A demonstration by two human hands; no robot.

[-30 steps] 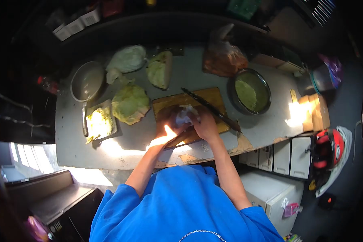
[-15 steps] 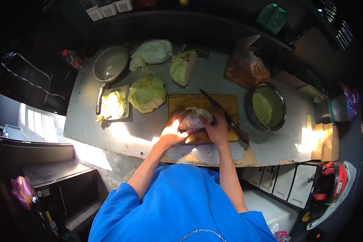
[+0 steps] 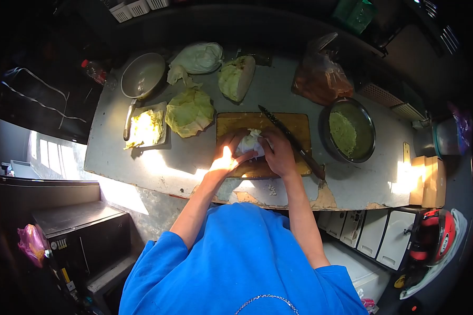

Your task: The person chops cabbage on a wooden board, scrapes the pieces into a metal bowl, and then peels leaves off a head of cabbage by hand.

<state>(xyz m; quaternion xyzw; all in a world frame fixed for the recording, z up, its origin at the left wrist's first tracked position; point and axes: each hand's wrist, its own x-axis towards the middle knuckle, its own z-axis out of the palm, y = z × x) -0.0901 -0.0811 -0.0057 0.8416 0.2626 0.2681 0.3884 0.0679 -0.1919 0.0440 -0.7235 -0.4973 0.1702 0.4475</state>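
Note:
My left hand (image 3: 227, 155) and my right hand (image 3: 279, 153) are curled from both sides around a pale, whitish crumpled bundle (image 3: 251, 143). Their fingers cover much of it, and I cannot tell whether it is cabbage or a wrapping. It is held over the wooden cutting board (image 3: 230, 121). A large dark-bladed knife (image 3: 279, 125) lies slantwise across the board's right side, its handle end towards the table's front edge. Left of the board rests a loose piece of green cabbage (image 3: 189, 113). Behind it is a cut cabbage (image 3: 235, 79) with a pale flat face.
On the left stand a frying pan (image 3: 143, 73) and a square dish of yellow-green shreds (image 3: 144, 127). A whitish plastic bag (image 3: 198, 56) lies at the back. Rightwards are a metal bowl (image 3: 372, 131) with pale green shreds and a clear bag of reddish-brown stuff (image 3: 323, 81).
My hands have drawn closer together around the whitish bundle, and less of it shows. The whole view has shifted slightly; the knife and the cabbage pieces stay in place.

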